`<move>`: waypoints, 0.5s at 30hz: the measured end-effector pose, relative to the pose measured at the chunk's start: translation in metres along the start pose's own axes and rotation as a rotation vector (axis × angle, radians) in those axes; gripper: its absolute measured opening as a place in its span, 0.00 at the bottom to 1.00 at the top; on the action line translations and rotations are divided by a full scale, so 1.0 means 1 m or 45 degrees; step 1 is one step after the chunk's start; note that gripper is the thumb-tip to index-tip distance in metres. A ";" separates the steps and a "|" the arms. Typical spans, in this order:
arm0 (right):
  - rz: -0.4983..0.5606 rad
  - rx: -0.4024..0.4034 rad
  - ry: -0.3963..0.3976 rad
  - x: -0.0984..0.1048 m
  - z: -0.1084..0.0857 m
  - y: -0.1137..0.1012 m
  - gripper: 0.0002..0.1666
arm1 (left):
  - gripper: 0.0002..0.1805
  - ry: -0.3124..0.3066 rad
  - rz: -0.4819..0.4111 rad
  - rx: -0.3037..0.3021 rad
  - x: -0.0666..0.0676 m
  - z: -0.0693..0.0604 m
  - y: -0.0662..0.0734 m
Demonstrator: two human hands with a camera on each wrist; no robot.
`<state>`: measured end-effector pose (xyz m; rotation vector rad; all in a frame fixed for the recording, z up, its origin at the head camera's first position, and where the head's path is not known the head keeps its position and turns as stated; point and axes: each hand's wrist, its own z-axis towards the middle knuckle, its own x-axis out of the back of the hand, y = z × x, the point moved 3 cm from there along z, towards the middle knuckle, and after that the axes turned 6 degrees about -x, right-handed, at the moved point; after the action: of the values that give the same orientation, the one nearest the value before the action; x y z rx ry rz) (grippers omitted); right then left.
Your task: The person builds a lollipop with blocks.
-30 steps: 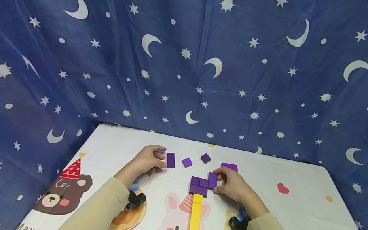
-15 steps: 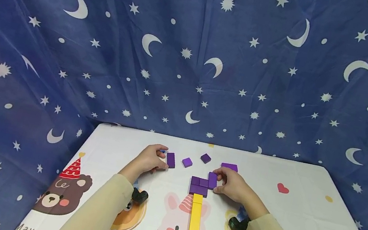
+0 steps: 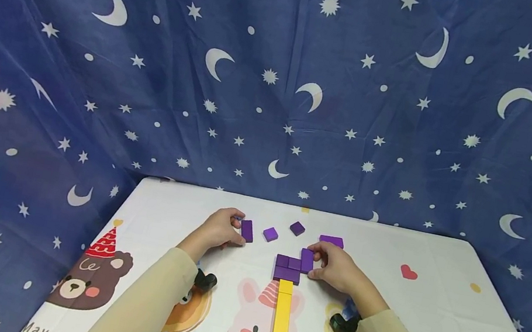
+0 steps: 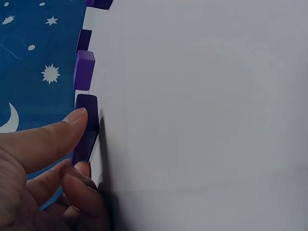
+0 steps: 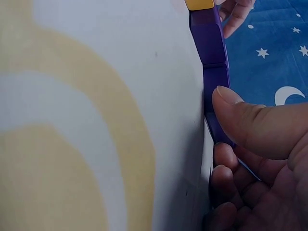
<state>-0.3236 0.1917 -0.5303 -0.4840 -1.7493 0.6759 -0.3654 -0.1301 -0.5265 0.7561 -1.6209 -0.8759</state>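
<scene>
Block (image 3: 306, 261), purple and oblong, lying flat on the counter (image 3: 432, 314) against the right side of a purple cluster (image 3: 286, 275). The right hand (image 3: 336, 267) grips it lengthwise, thumb at the near end, fingertips at the far end. A second block (image 3: 246, 231), darker, lies flat well to the left; the left hand (image 3: 218, 229) pinches it from its left side, thumb near, curled fingers beyond. Both forearms reach forward and slant inward. A yellow strip (image 3: 282, 314) adjoins the cluster's near side; loose purple pieces (image 3: 270, 234) lie farther back.
</scene>
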 end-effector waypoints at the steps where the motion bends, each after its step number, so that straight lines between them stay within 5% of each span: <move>1: -0.001 0.000 -0.001 0.000 0.000 0.000 0.32 | 0.41 0.001 0.009 0.002 0.000 0.000 0.000; 15: -0.003 -0.005 0.000 -0.001 0.000 0.000 0.33 | 0.34 -0.043 0.103 -0.075 -0.003 -0.008 0.006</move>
<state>-0.3233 0.1915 -0.5309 -0.4847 -1.7515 0.6714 -0.3572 -0.1261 -0.5216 0.6330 -1.6371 -0.8787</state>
